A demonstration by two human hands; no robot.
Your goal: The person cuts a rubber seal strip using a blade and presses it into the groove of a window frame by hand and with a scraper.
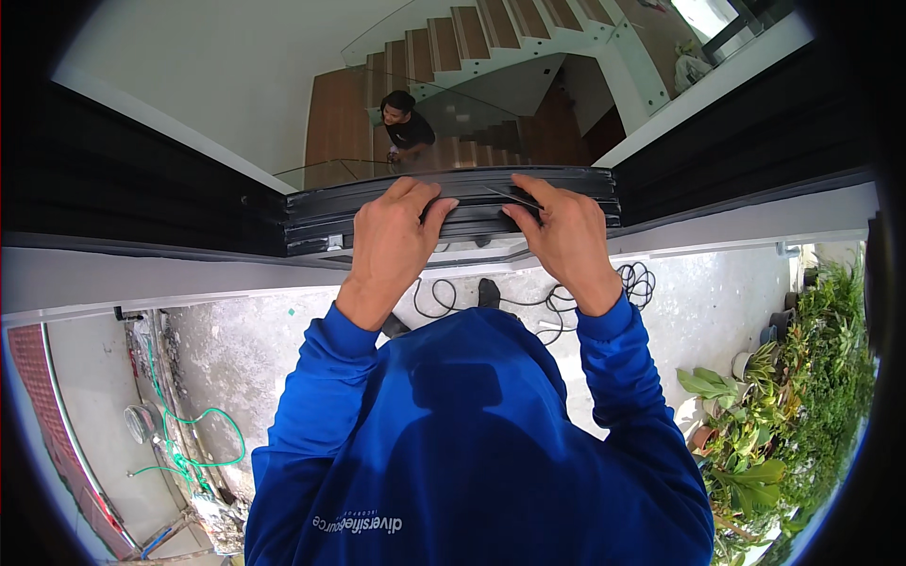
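Note:
A black grooved window frame (491,224) runs across in front of me, scuffed pale along its edges. My left hand (389,241) is bent over the frame's left part, fingers curled on its top and thumb on the near ridges. To the right, my right hand (571,236) is closed, its fingertips and thumb on either side of a thin, dark, pointed strip (505,195) lying over the grooves. What kind of strip it is, I cannot tell. A small silvery piece (335,241) sits at the frame's left end.
Beyond the frame, a person in black (408,127) is near a wooden staircase (444,47) with glass panels. Below me, a black cable (557,302) coils on the concrete floor (236,349). A green hose (179,457) lies left; potted plants (755,415) line the right.

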